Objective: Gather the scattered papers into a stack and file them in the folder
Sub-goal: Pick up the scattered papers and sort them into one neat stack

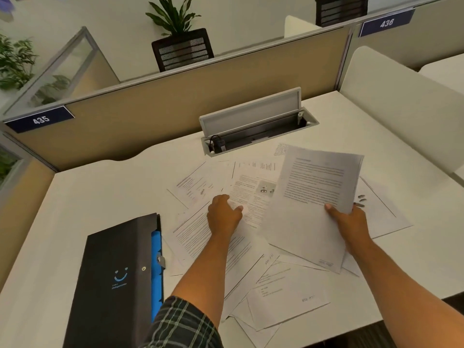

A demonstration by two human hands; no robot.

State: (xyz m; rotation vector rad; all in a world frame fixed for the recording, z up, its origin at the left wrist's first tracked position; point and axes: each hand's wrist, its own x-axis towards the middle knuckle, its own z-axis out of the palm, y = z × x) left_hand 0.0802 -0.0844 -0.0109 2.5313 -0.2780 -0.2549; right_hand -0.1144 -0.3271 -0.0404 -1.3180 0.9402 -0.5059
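Scattered papers [241, 247] lie fanned over the desk's [75, 197] middle and near edge, mostly unstacked. Right hand [351, 218] pinches a few lifted sheets [311, 197] by their side edge, thumb on top. Left hand [223, 214] rests on a flat sheet, fingers loosely curled. Black folder [113, 280] sits closed toward the near-left corner. Gathering has barely begun; filing is not yet done.
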